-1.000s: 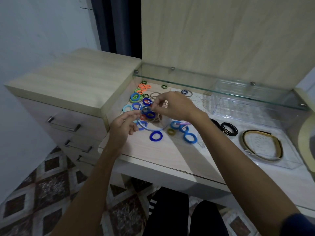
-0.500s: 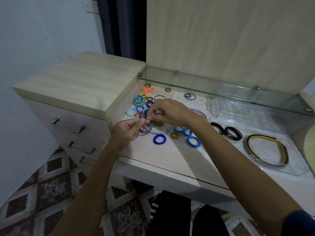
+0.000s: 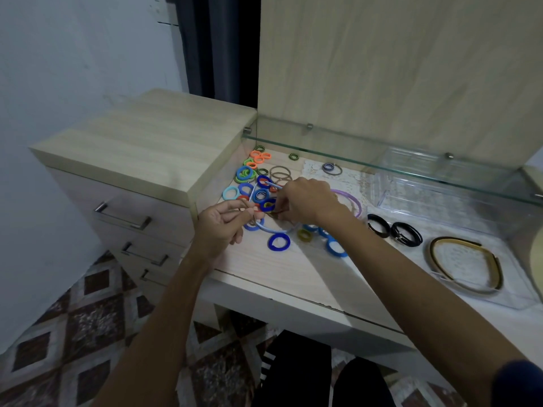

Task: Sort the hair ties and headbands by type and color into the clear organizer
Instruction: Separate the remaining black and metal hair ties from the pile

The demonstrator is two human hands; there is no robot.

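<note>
A heap of hair ties (image 3: 261, 195) in blue, orange, green and brown lies at the back left of the desk (image 3: 282, 268). My left hand (image 3: 221, 227) pinches a thin brown hair tie (image 3: 242, 204) just left of the heap. My right hand (image 3: 305, 201) is over the heap, its fingertips pinching thin brown ties (image 3: 277, 212). A pale blue headband (image 3: 274, 230) curves under both hands and a purple headband (image 3: 354, 202) shows behind my right wrist. The clear organizer (image 3: 517, 292) on the right holds a gold-and-black headband (image 3: 465, 264).
Loose on the desk are a dark blue tie (image 3: 278, 241), an olive tie (image 3: 304, 235), a light blue tie (image 3: 336, 248) and two black ties (image 3: 395, 230). A clear box (image 3: 440, 198) sits under a glass shelf (image 3: 382, 149). A drawer unit (image 3: 141, 160) stands to the left.
My left hand rose from the desk to meet my right hand and now pinches a thin brown tie, drawing it leftward. My right hand stayed over the heap.
</note>
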